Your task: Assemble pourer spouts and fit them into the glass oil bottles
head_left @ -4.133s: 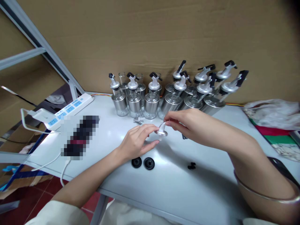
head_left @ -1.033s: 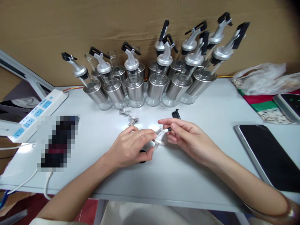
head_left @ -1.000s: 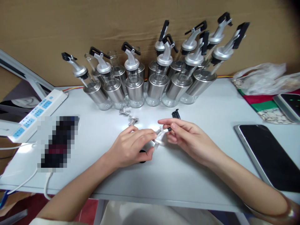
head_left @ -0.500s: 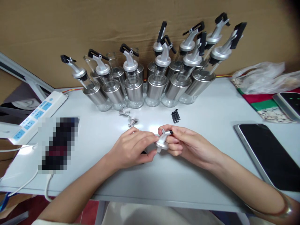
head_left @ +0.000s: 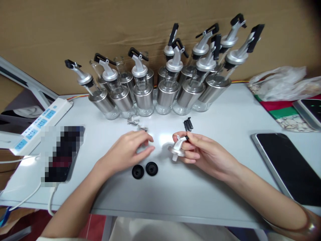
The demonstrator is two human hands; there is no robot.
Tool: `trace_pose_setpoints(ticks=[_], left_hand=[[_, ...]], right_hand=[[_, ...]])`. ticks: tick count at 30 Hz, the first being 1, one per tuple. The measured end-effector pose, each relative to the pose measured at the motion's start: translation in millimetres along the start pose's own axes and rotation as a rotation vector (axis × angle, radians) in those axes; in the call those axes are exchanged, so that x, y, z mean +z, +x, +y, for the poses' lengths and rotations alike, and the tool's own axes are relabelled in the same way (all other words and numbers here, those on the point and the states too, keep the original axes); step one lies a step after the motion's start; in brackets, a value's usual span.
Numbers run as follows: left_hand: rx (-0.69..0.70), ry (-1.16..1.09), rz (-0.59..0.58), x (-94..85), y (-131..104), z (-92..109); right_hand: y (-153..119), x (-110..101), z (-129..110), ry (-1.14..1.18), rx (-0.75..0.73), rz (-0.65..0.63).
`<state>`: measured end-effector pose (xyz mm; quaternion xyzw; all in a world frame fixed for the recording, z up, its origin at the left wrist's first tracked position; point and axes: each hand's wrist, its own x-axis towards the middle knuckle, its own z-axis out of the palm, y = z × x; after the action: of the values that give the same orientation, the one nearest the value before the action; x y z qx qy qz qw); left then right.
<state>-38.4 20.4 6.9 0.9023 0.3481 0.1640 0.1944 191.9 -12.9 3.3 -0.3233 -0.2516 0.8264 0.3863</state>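
Observation:
My right hand (head_left: 200, 150) grips a silver pour spout (head_left: 177, 149) with a black tip, its pale plug end pointing down. To the left, my left hand (head_left: 129, 147) hovers over the table, fingers curved and apart, holding nothing that I can see. Just below that hand lie two round black stoppers, one on the left (head_left: 137, 171) and one on the right (head_left: 151, 168). Beyond its fingers rest small silver spout parts (head_left: 133, 120), partly hidden by the hand. Several black lever pieces (head_left: 188, 124) sit behind my right hand.
Along the back wall stand several glass bottles with steel sleeves (head_left: 143, 95), many topped with spouts. A power strip (head_left: 41, 124) and a pixelated phone-like device (head_left: 64, 154) are at left. At right are a dark-screened phone (head_left: 288, 167) and a plastic bag (head_left: 278, 82).
My left hand has let go of the pour spout and moved left, fingers spreading. Two black stoppers have come into view. My right hand still holds the spout, shifted slightly right.

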Motion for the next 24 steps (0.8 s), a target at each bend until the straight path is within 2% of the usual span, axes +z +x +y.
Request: trace_pose_setpoints(ticks=[3,10,12,14,20,24], left_hand=[[-0.058,-0.12,-0.204,-2.7,-1,9],[-0.082,-0.196,-0.439,-4.0,-2,13],[-0.074,-0.223,-0.444,-3.7,-2,12],[-0.084,-0.256,-0.365,-3.3,-2,12],[-0.207,-0.418,0.066,1.0,0,14],[-0.311,-0.591,0.25,9.5,1,13]], right_hand=[[0,-1,0,-0.004,-0.017,0.026],[2,-1,0,0.009,-0.036,0.061],[3,-1,-1,0.019,-0.031,0.073],[3,0,-1,0.038,-0.029,0.095],[4,3,-1,0.082,-0.075,0.106],[4,4,-2,0.072,-0.116,0.084]])
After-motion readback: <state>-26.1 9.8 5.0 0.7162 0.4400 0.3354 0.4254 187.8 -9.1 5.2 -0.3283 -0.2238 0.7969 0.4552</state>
